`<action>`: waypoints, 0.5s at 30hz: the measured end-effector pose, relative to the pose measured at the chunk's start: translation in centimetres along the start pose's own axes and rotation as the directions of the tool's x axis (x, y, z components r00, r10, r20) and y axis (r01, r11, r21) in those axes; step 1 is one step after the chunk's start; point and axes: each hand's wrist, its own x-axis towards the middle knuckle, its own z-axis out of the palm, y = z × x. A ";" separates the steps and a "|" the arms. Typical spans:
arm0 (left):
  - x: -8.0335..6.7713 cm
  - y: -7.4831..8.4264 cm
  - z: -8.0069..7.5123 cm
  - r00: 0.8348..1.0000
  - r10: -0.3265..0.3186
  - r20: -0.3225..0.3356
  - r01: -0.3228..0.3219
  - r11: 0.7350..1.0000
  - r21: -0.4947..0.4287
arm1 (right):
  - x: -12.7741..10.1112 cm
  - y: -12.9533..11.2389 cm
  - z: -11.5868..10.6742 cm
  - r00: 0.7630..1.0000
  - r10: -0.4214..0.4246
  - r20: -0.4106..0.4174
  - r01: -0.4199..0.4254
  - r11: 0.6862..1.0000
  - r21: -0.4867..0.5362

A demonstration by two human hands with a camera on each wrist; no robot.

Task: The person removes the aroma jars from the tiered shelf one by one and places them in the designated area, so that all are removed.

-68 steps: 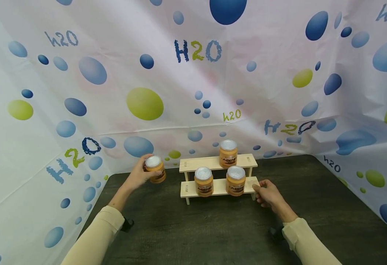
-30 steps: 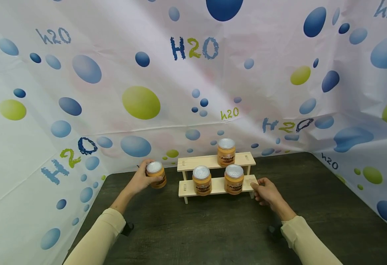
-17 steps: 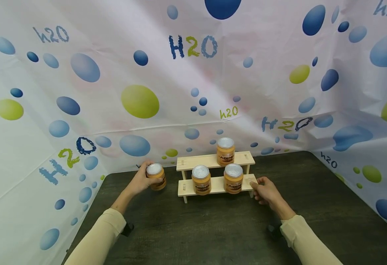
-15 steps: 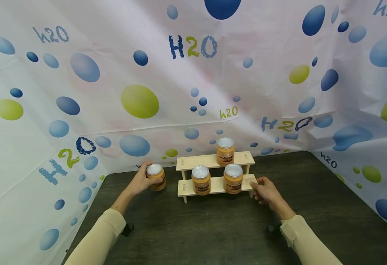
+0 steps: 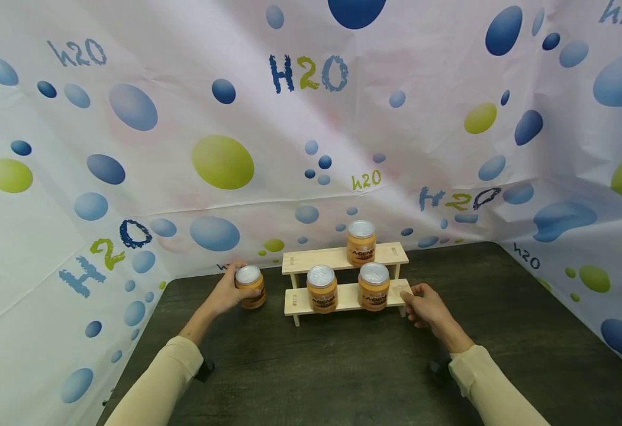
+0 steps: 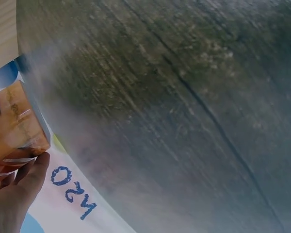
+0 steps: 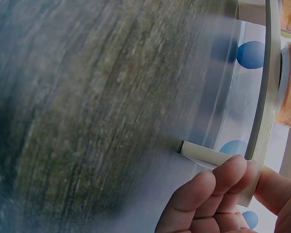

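My left hand [image 5: 226,291] grips an orange jar [image 5: 253,300] with a silver lid, thumb in front and fingers behind. It is upright and low over the dark tabletop, left of a two-step wooden stand [image 5: 316,259]. In the left wrist view, fingers [image 6: 36,174] lie along the jar [image 6: 19,126]. My right hand [image 5: 428,306] pinches the right end of the stand's lower step. The right wrist view has the thumb above the board [image 7: 266,111] and curled fingers [image 7: 191,191] under it, beside a short leg [image 7: 206,154].
Two matching jars, a left one [image 5: 322,293] and a right one [image 5: 373,291], stand on the lower step. A third jar [image 5: 361,247] stands on the upper step. Behind the dark table [image 5: 316,373] hangs a white sheet [image 5: 289,130] with blue and green spots.
My left hand has lowered the jar toward the tabletop, and in the last half second it hardly moves. My right hand keeps its hold on the stand. The head view has shifted slightly.
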 end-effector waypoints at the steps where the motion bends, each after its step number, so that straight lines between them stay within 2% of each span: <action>1: 0.0 -0.1 0.1 1.000 -0.004 -0.004 0.004 1.000 0.002 | 0.0 0.0 0.0 1.000 -0.003 0.001 0.003 1.000 0.000; 9: 0.2 -0.8 0.5 1.000 -0.027 -0.006 0.028 0.999 0.025 | 0.2 0.0 0.0 1.000 0.010 -0.006 -0.010 1.000 0.002; 15: 0.4 -1.0 0.7 1.000 -0.022 -0.004 0.022 1.000 0.022 | 0.2 0.0 0.0 1.000 0.016 -0.011 -0.016 1.000 0.001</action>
